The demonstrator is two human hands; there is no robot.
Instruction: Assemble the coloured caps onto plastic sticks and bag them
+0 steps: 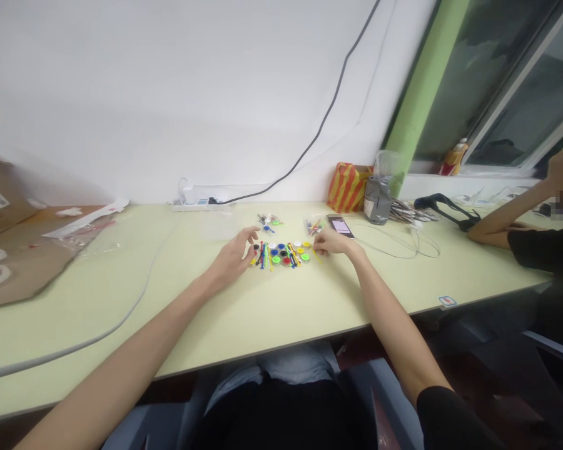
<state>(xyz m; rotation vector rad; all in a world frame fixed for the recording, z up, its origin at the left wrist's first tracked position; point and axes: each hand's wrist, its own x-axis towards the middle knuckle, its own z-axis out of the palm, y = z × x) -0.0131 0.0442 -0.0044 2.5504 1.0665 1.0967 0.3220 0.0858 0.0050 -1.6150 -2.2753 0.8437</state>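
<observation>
Small colourful plastic discs [283, 253] and thin sticks [264, 255] lie in a close cluster on the pale green table [281, 300]. My left hand [234, 255] rests at the cluster's left edge, fingers curved and apart, with nothing visible between them. At the right edge, the fingers of my right hand [332, 242] are pinched together over a thin yellow plastic stick [316, 255], which pokes out below the fingertips. Behind the cluster lies a small heap of mixed plastic pieces [271, 222]. Another few pieces in a clear bag [313, 225] sit just behind my right hand.
A phone [340, 226] lies beyond my right hand. Farther back stand a striped bag [349, 187] and a grey pouch [378, 199]. A power strip [199, 199] lies by the wall, cardboard [23, 269] at left. Another person's forearm [511, 209] rests at right.
</observation>
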